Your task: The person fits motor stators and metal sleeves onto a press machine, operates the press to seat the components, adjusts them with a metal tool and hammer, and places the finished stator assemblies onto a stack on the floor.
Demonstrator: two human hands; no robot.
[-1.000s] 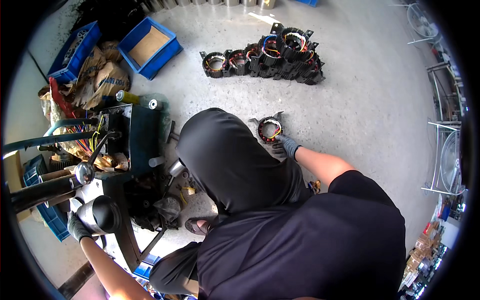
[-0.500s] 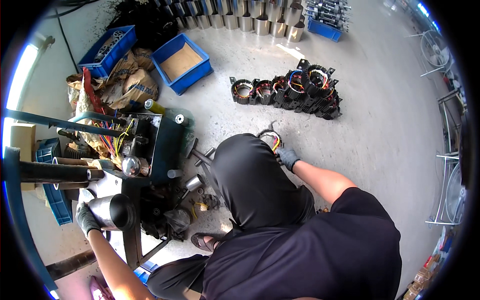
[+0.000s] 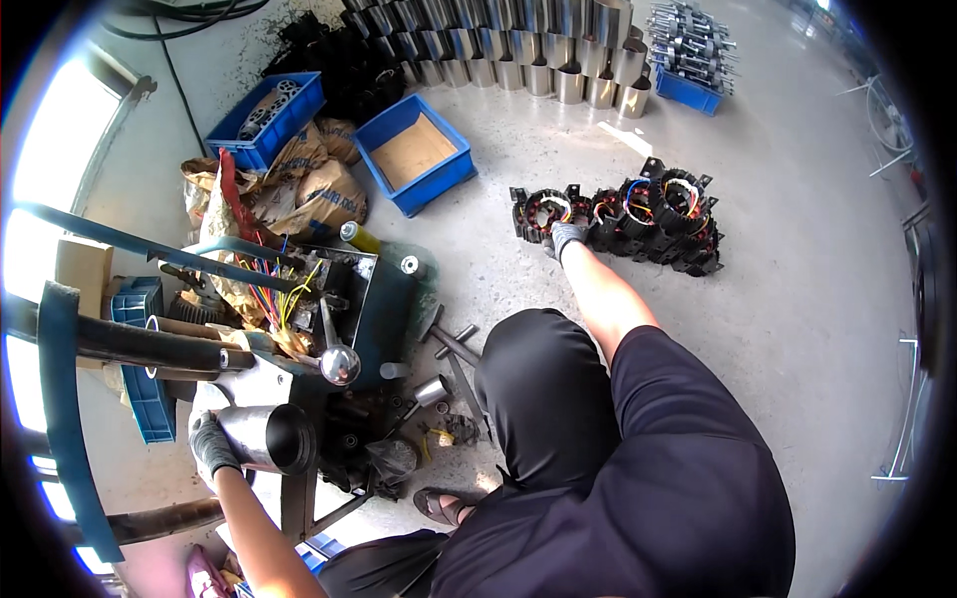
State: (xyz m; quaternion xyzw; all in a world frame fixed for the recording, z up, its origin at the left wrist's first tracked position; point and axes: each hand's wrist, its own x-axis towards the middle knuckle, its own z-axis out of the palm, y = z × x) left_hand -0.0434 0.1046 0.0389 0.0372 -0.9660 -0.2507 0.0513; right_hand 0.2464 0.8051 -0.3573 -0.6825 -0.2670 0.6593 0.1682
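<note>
The gloved right hand (image 3: 566, 237) stretches out at arm's length to the row of wound motor stators (image 3: 623, 219) on the floor, fingers closed on the leftmost one. The gloved left hand (image 3: 211, 446) wraps a metal cylinder (image 3: 267, 437) beside the press machine (image 3: 344, 299). Behind, one blue bin (image 3: 417, 154) has a brown bottom, another blue bin (image 3: 267, 118) holds metal parts.

Crumpled brown paper sacks (image 3: 317, 194) with dark print lay on the floor at about ten o'clock, between two blue plastic crates. A plain brown cardboard box (image 3: 82, 276) stood at nine o'clock near the left rim, partly hidden by a dark bar. No signs or screens showed.
</note>
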